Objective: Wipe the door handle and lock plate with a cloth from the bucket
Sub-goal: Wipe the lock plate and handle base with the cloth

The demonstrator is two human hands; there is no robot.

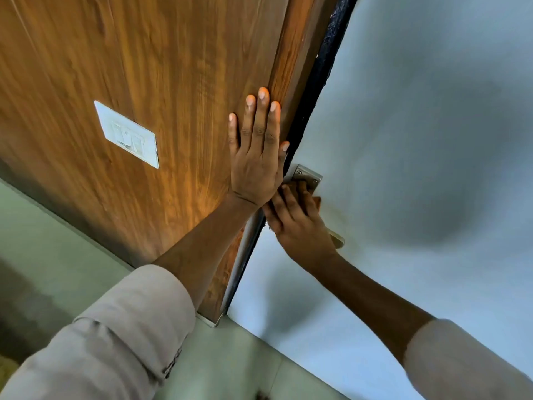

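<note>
Pressing cloth (pixel 291 188) on lock plate (pixel 307 176).

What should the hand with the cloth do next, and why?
Probably slide the cloth down along the lock plate toward the handle. The right hand presses the cloth just under the plate's screwed top end, and the handle's tip sticks out bare below that hand. The left hand lies flat on the wooden panel, apparently bracing.
</note>
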